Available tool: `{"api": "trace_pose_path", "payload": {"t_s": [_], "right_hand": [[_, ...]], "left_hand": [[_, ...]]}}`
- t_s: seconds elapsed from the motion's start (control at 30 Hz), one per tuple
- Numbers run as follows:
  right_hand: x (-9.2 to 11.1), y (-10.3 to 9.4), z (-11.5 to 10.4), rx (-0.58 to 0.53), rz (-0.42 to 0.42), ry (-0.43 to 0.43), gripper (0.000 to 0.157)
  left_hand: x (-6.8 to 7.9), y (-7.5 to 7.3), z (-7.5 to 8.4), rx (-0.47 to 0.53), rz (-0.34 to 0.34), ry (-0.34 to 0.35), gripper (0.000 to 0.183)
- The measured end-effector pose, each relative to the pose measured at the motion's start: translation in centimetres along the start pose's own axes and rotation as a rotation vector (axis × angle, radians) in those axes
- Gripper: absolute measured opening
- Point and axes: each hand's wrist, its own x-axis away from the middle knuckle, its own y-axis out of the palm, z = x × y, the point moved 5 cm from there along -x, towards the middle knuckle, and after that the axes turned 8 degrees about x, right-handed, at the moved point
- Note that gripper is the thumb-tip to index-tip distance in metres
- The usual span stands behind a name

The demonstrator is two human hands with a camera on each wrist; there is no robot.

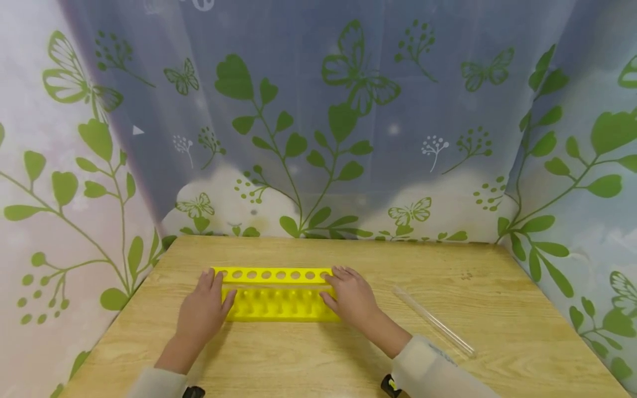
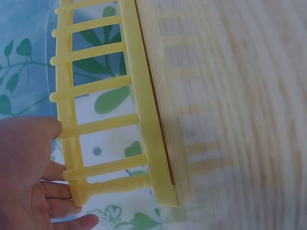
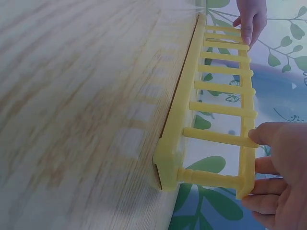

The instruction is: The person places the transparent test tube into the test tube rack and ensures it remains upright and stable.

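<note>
The left hand and right hand partly hide the ends of a yellow rack, which is cropped at the top of the left wrist view. A dark mark on the right sleeve, itself cut off below, is too small to make out. The far end of a clear tube blurs into the counter, whose near edge falls outside the head view.

This looks like a small screened-off work corner: a wood-grain surface hemmed in by thin, leaf-and-butterfly-printed cloth along its far edge and up its left and right edges. The yellow rack with round holes, left of the surface's middle, and the clear tube toward the right edge lend a laboratory touch; whether home or classroom, I cannot tell.
</note>
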Motion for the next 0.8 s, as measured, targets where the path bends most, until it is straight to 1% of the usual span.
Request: {"api": "trace_pose_path", "payload": {"t_s": [0.13,0.27,0.43,0.6,0.8], "right_hand": [[0.6,-0.2,0.2,-0.007,0.030,0.001,0.036],[1.0,-0.5,0.5,-0.013,0.052,0.004,0.035],[1.5,-0.7,0.7,-0.026,0.043,0.012,0.035],[1.8,-0.7,1.0,-0.048,0.035,0.022,0.037],[2.2,-1.0,1.6,-0.055,0.058,0.022,0.037]], "left_hand": [[0.3,0.0,0.6,0.001,0.012,0.000,0.058],[0.5,0.0,1.1,-0.017,0.018,0.014,0.059],[1.0,0.0,1.6,-0.035,0.038,0.035,0.059],[1.2,-0.1,2.1,-0.023,0.065,0.055,0.058],[1.1,0.1,2.5,-0.025,0.060,0.058,0.058]]}}
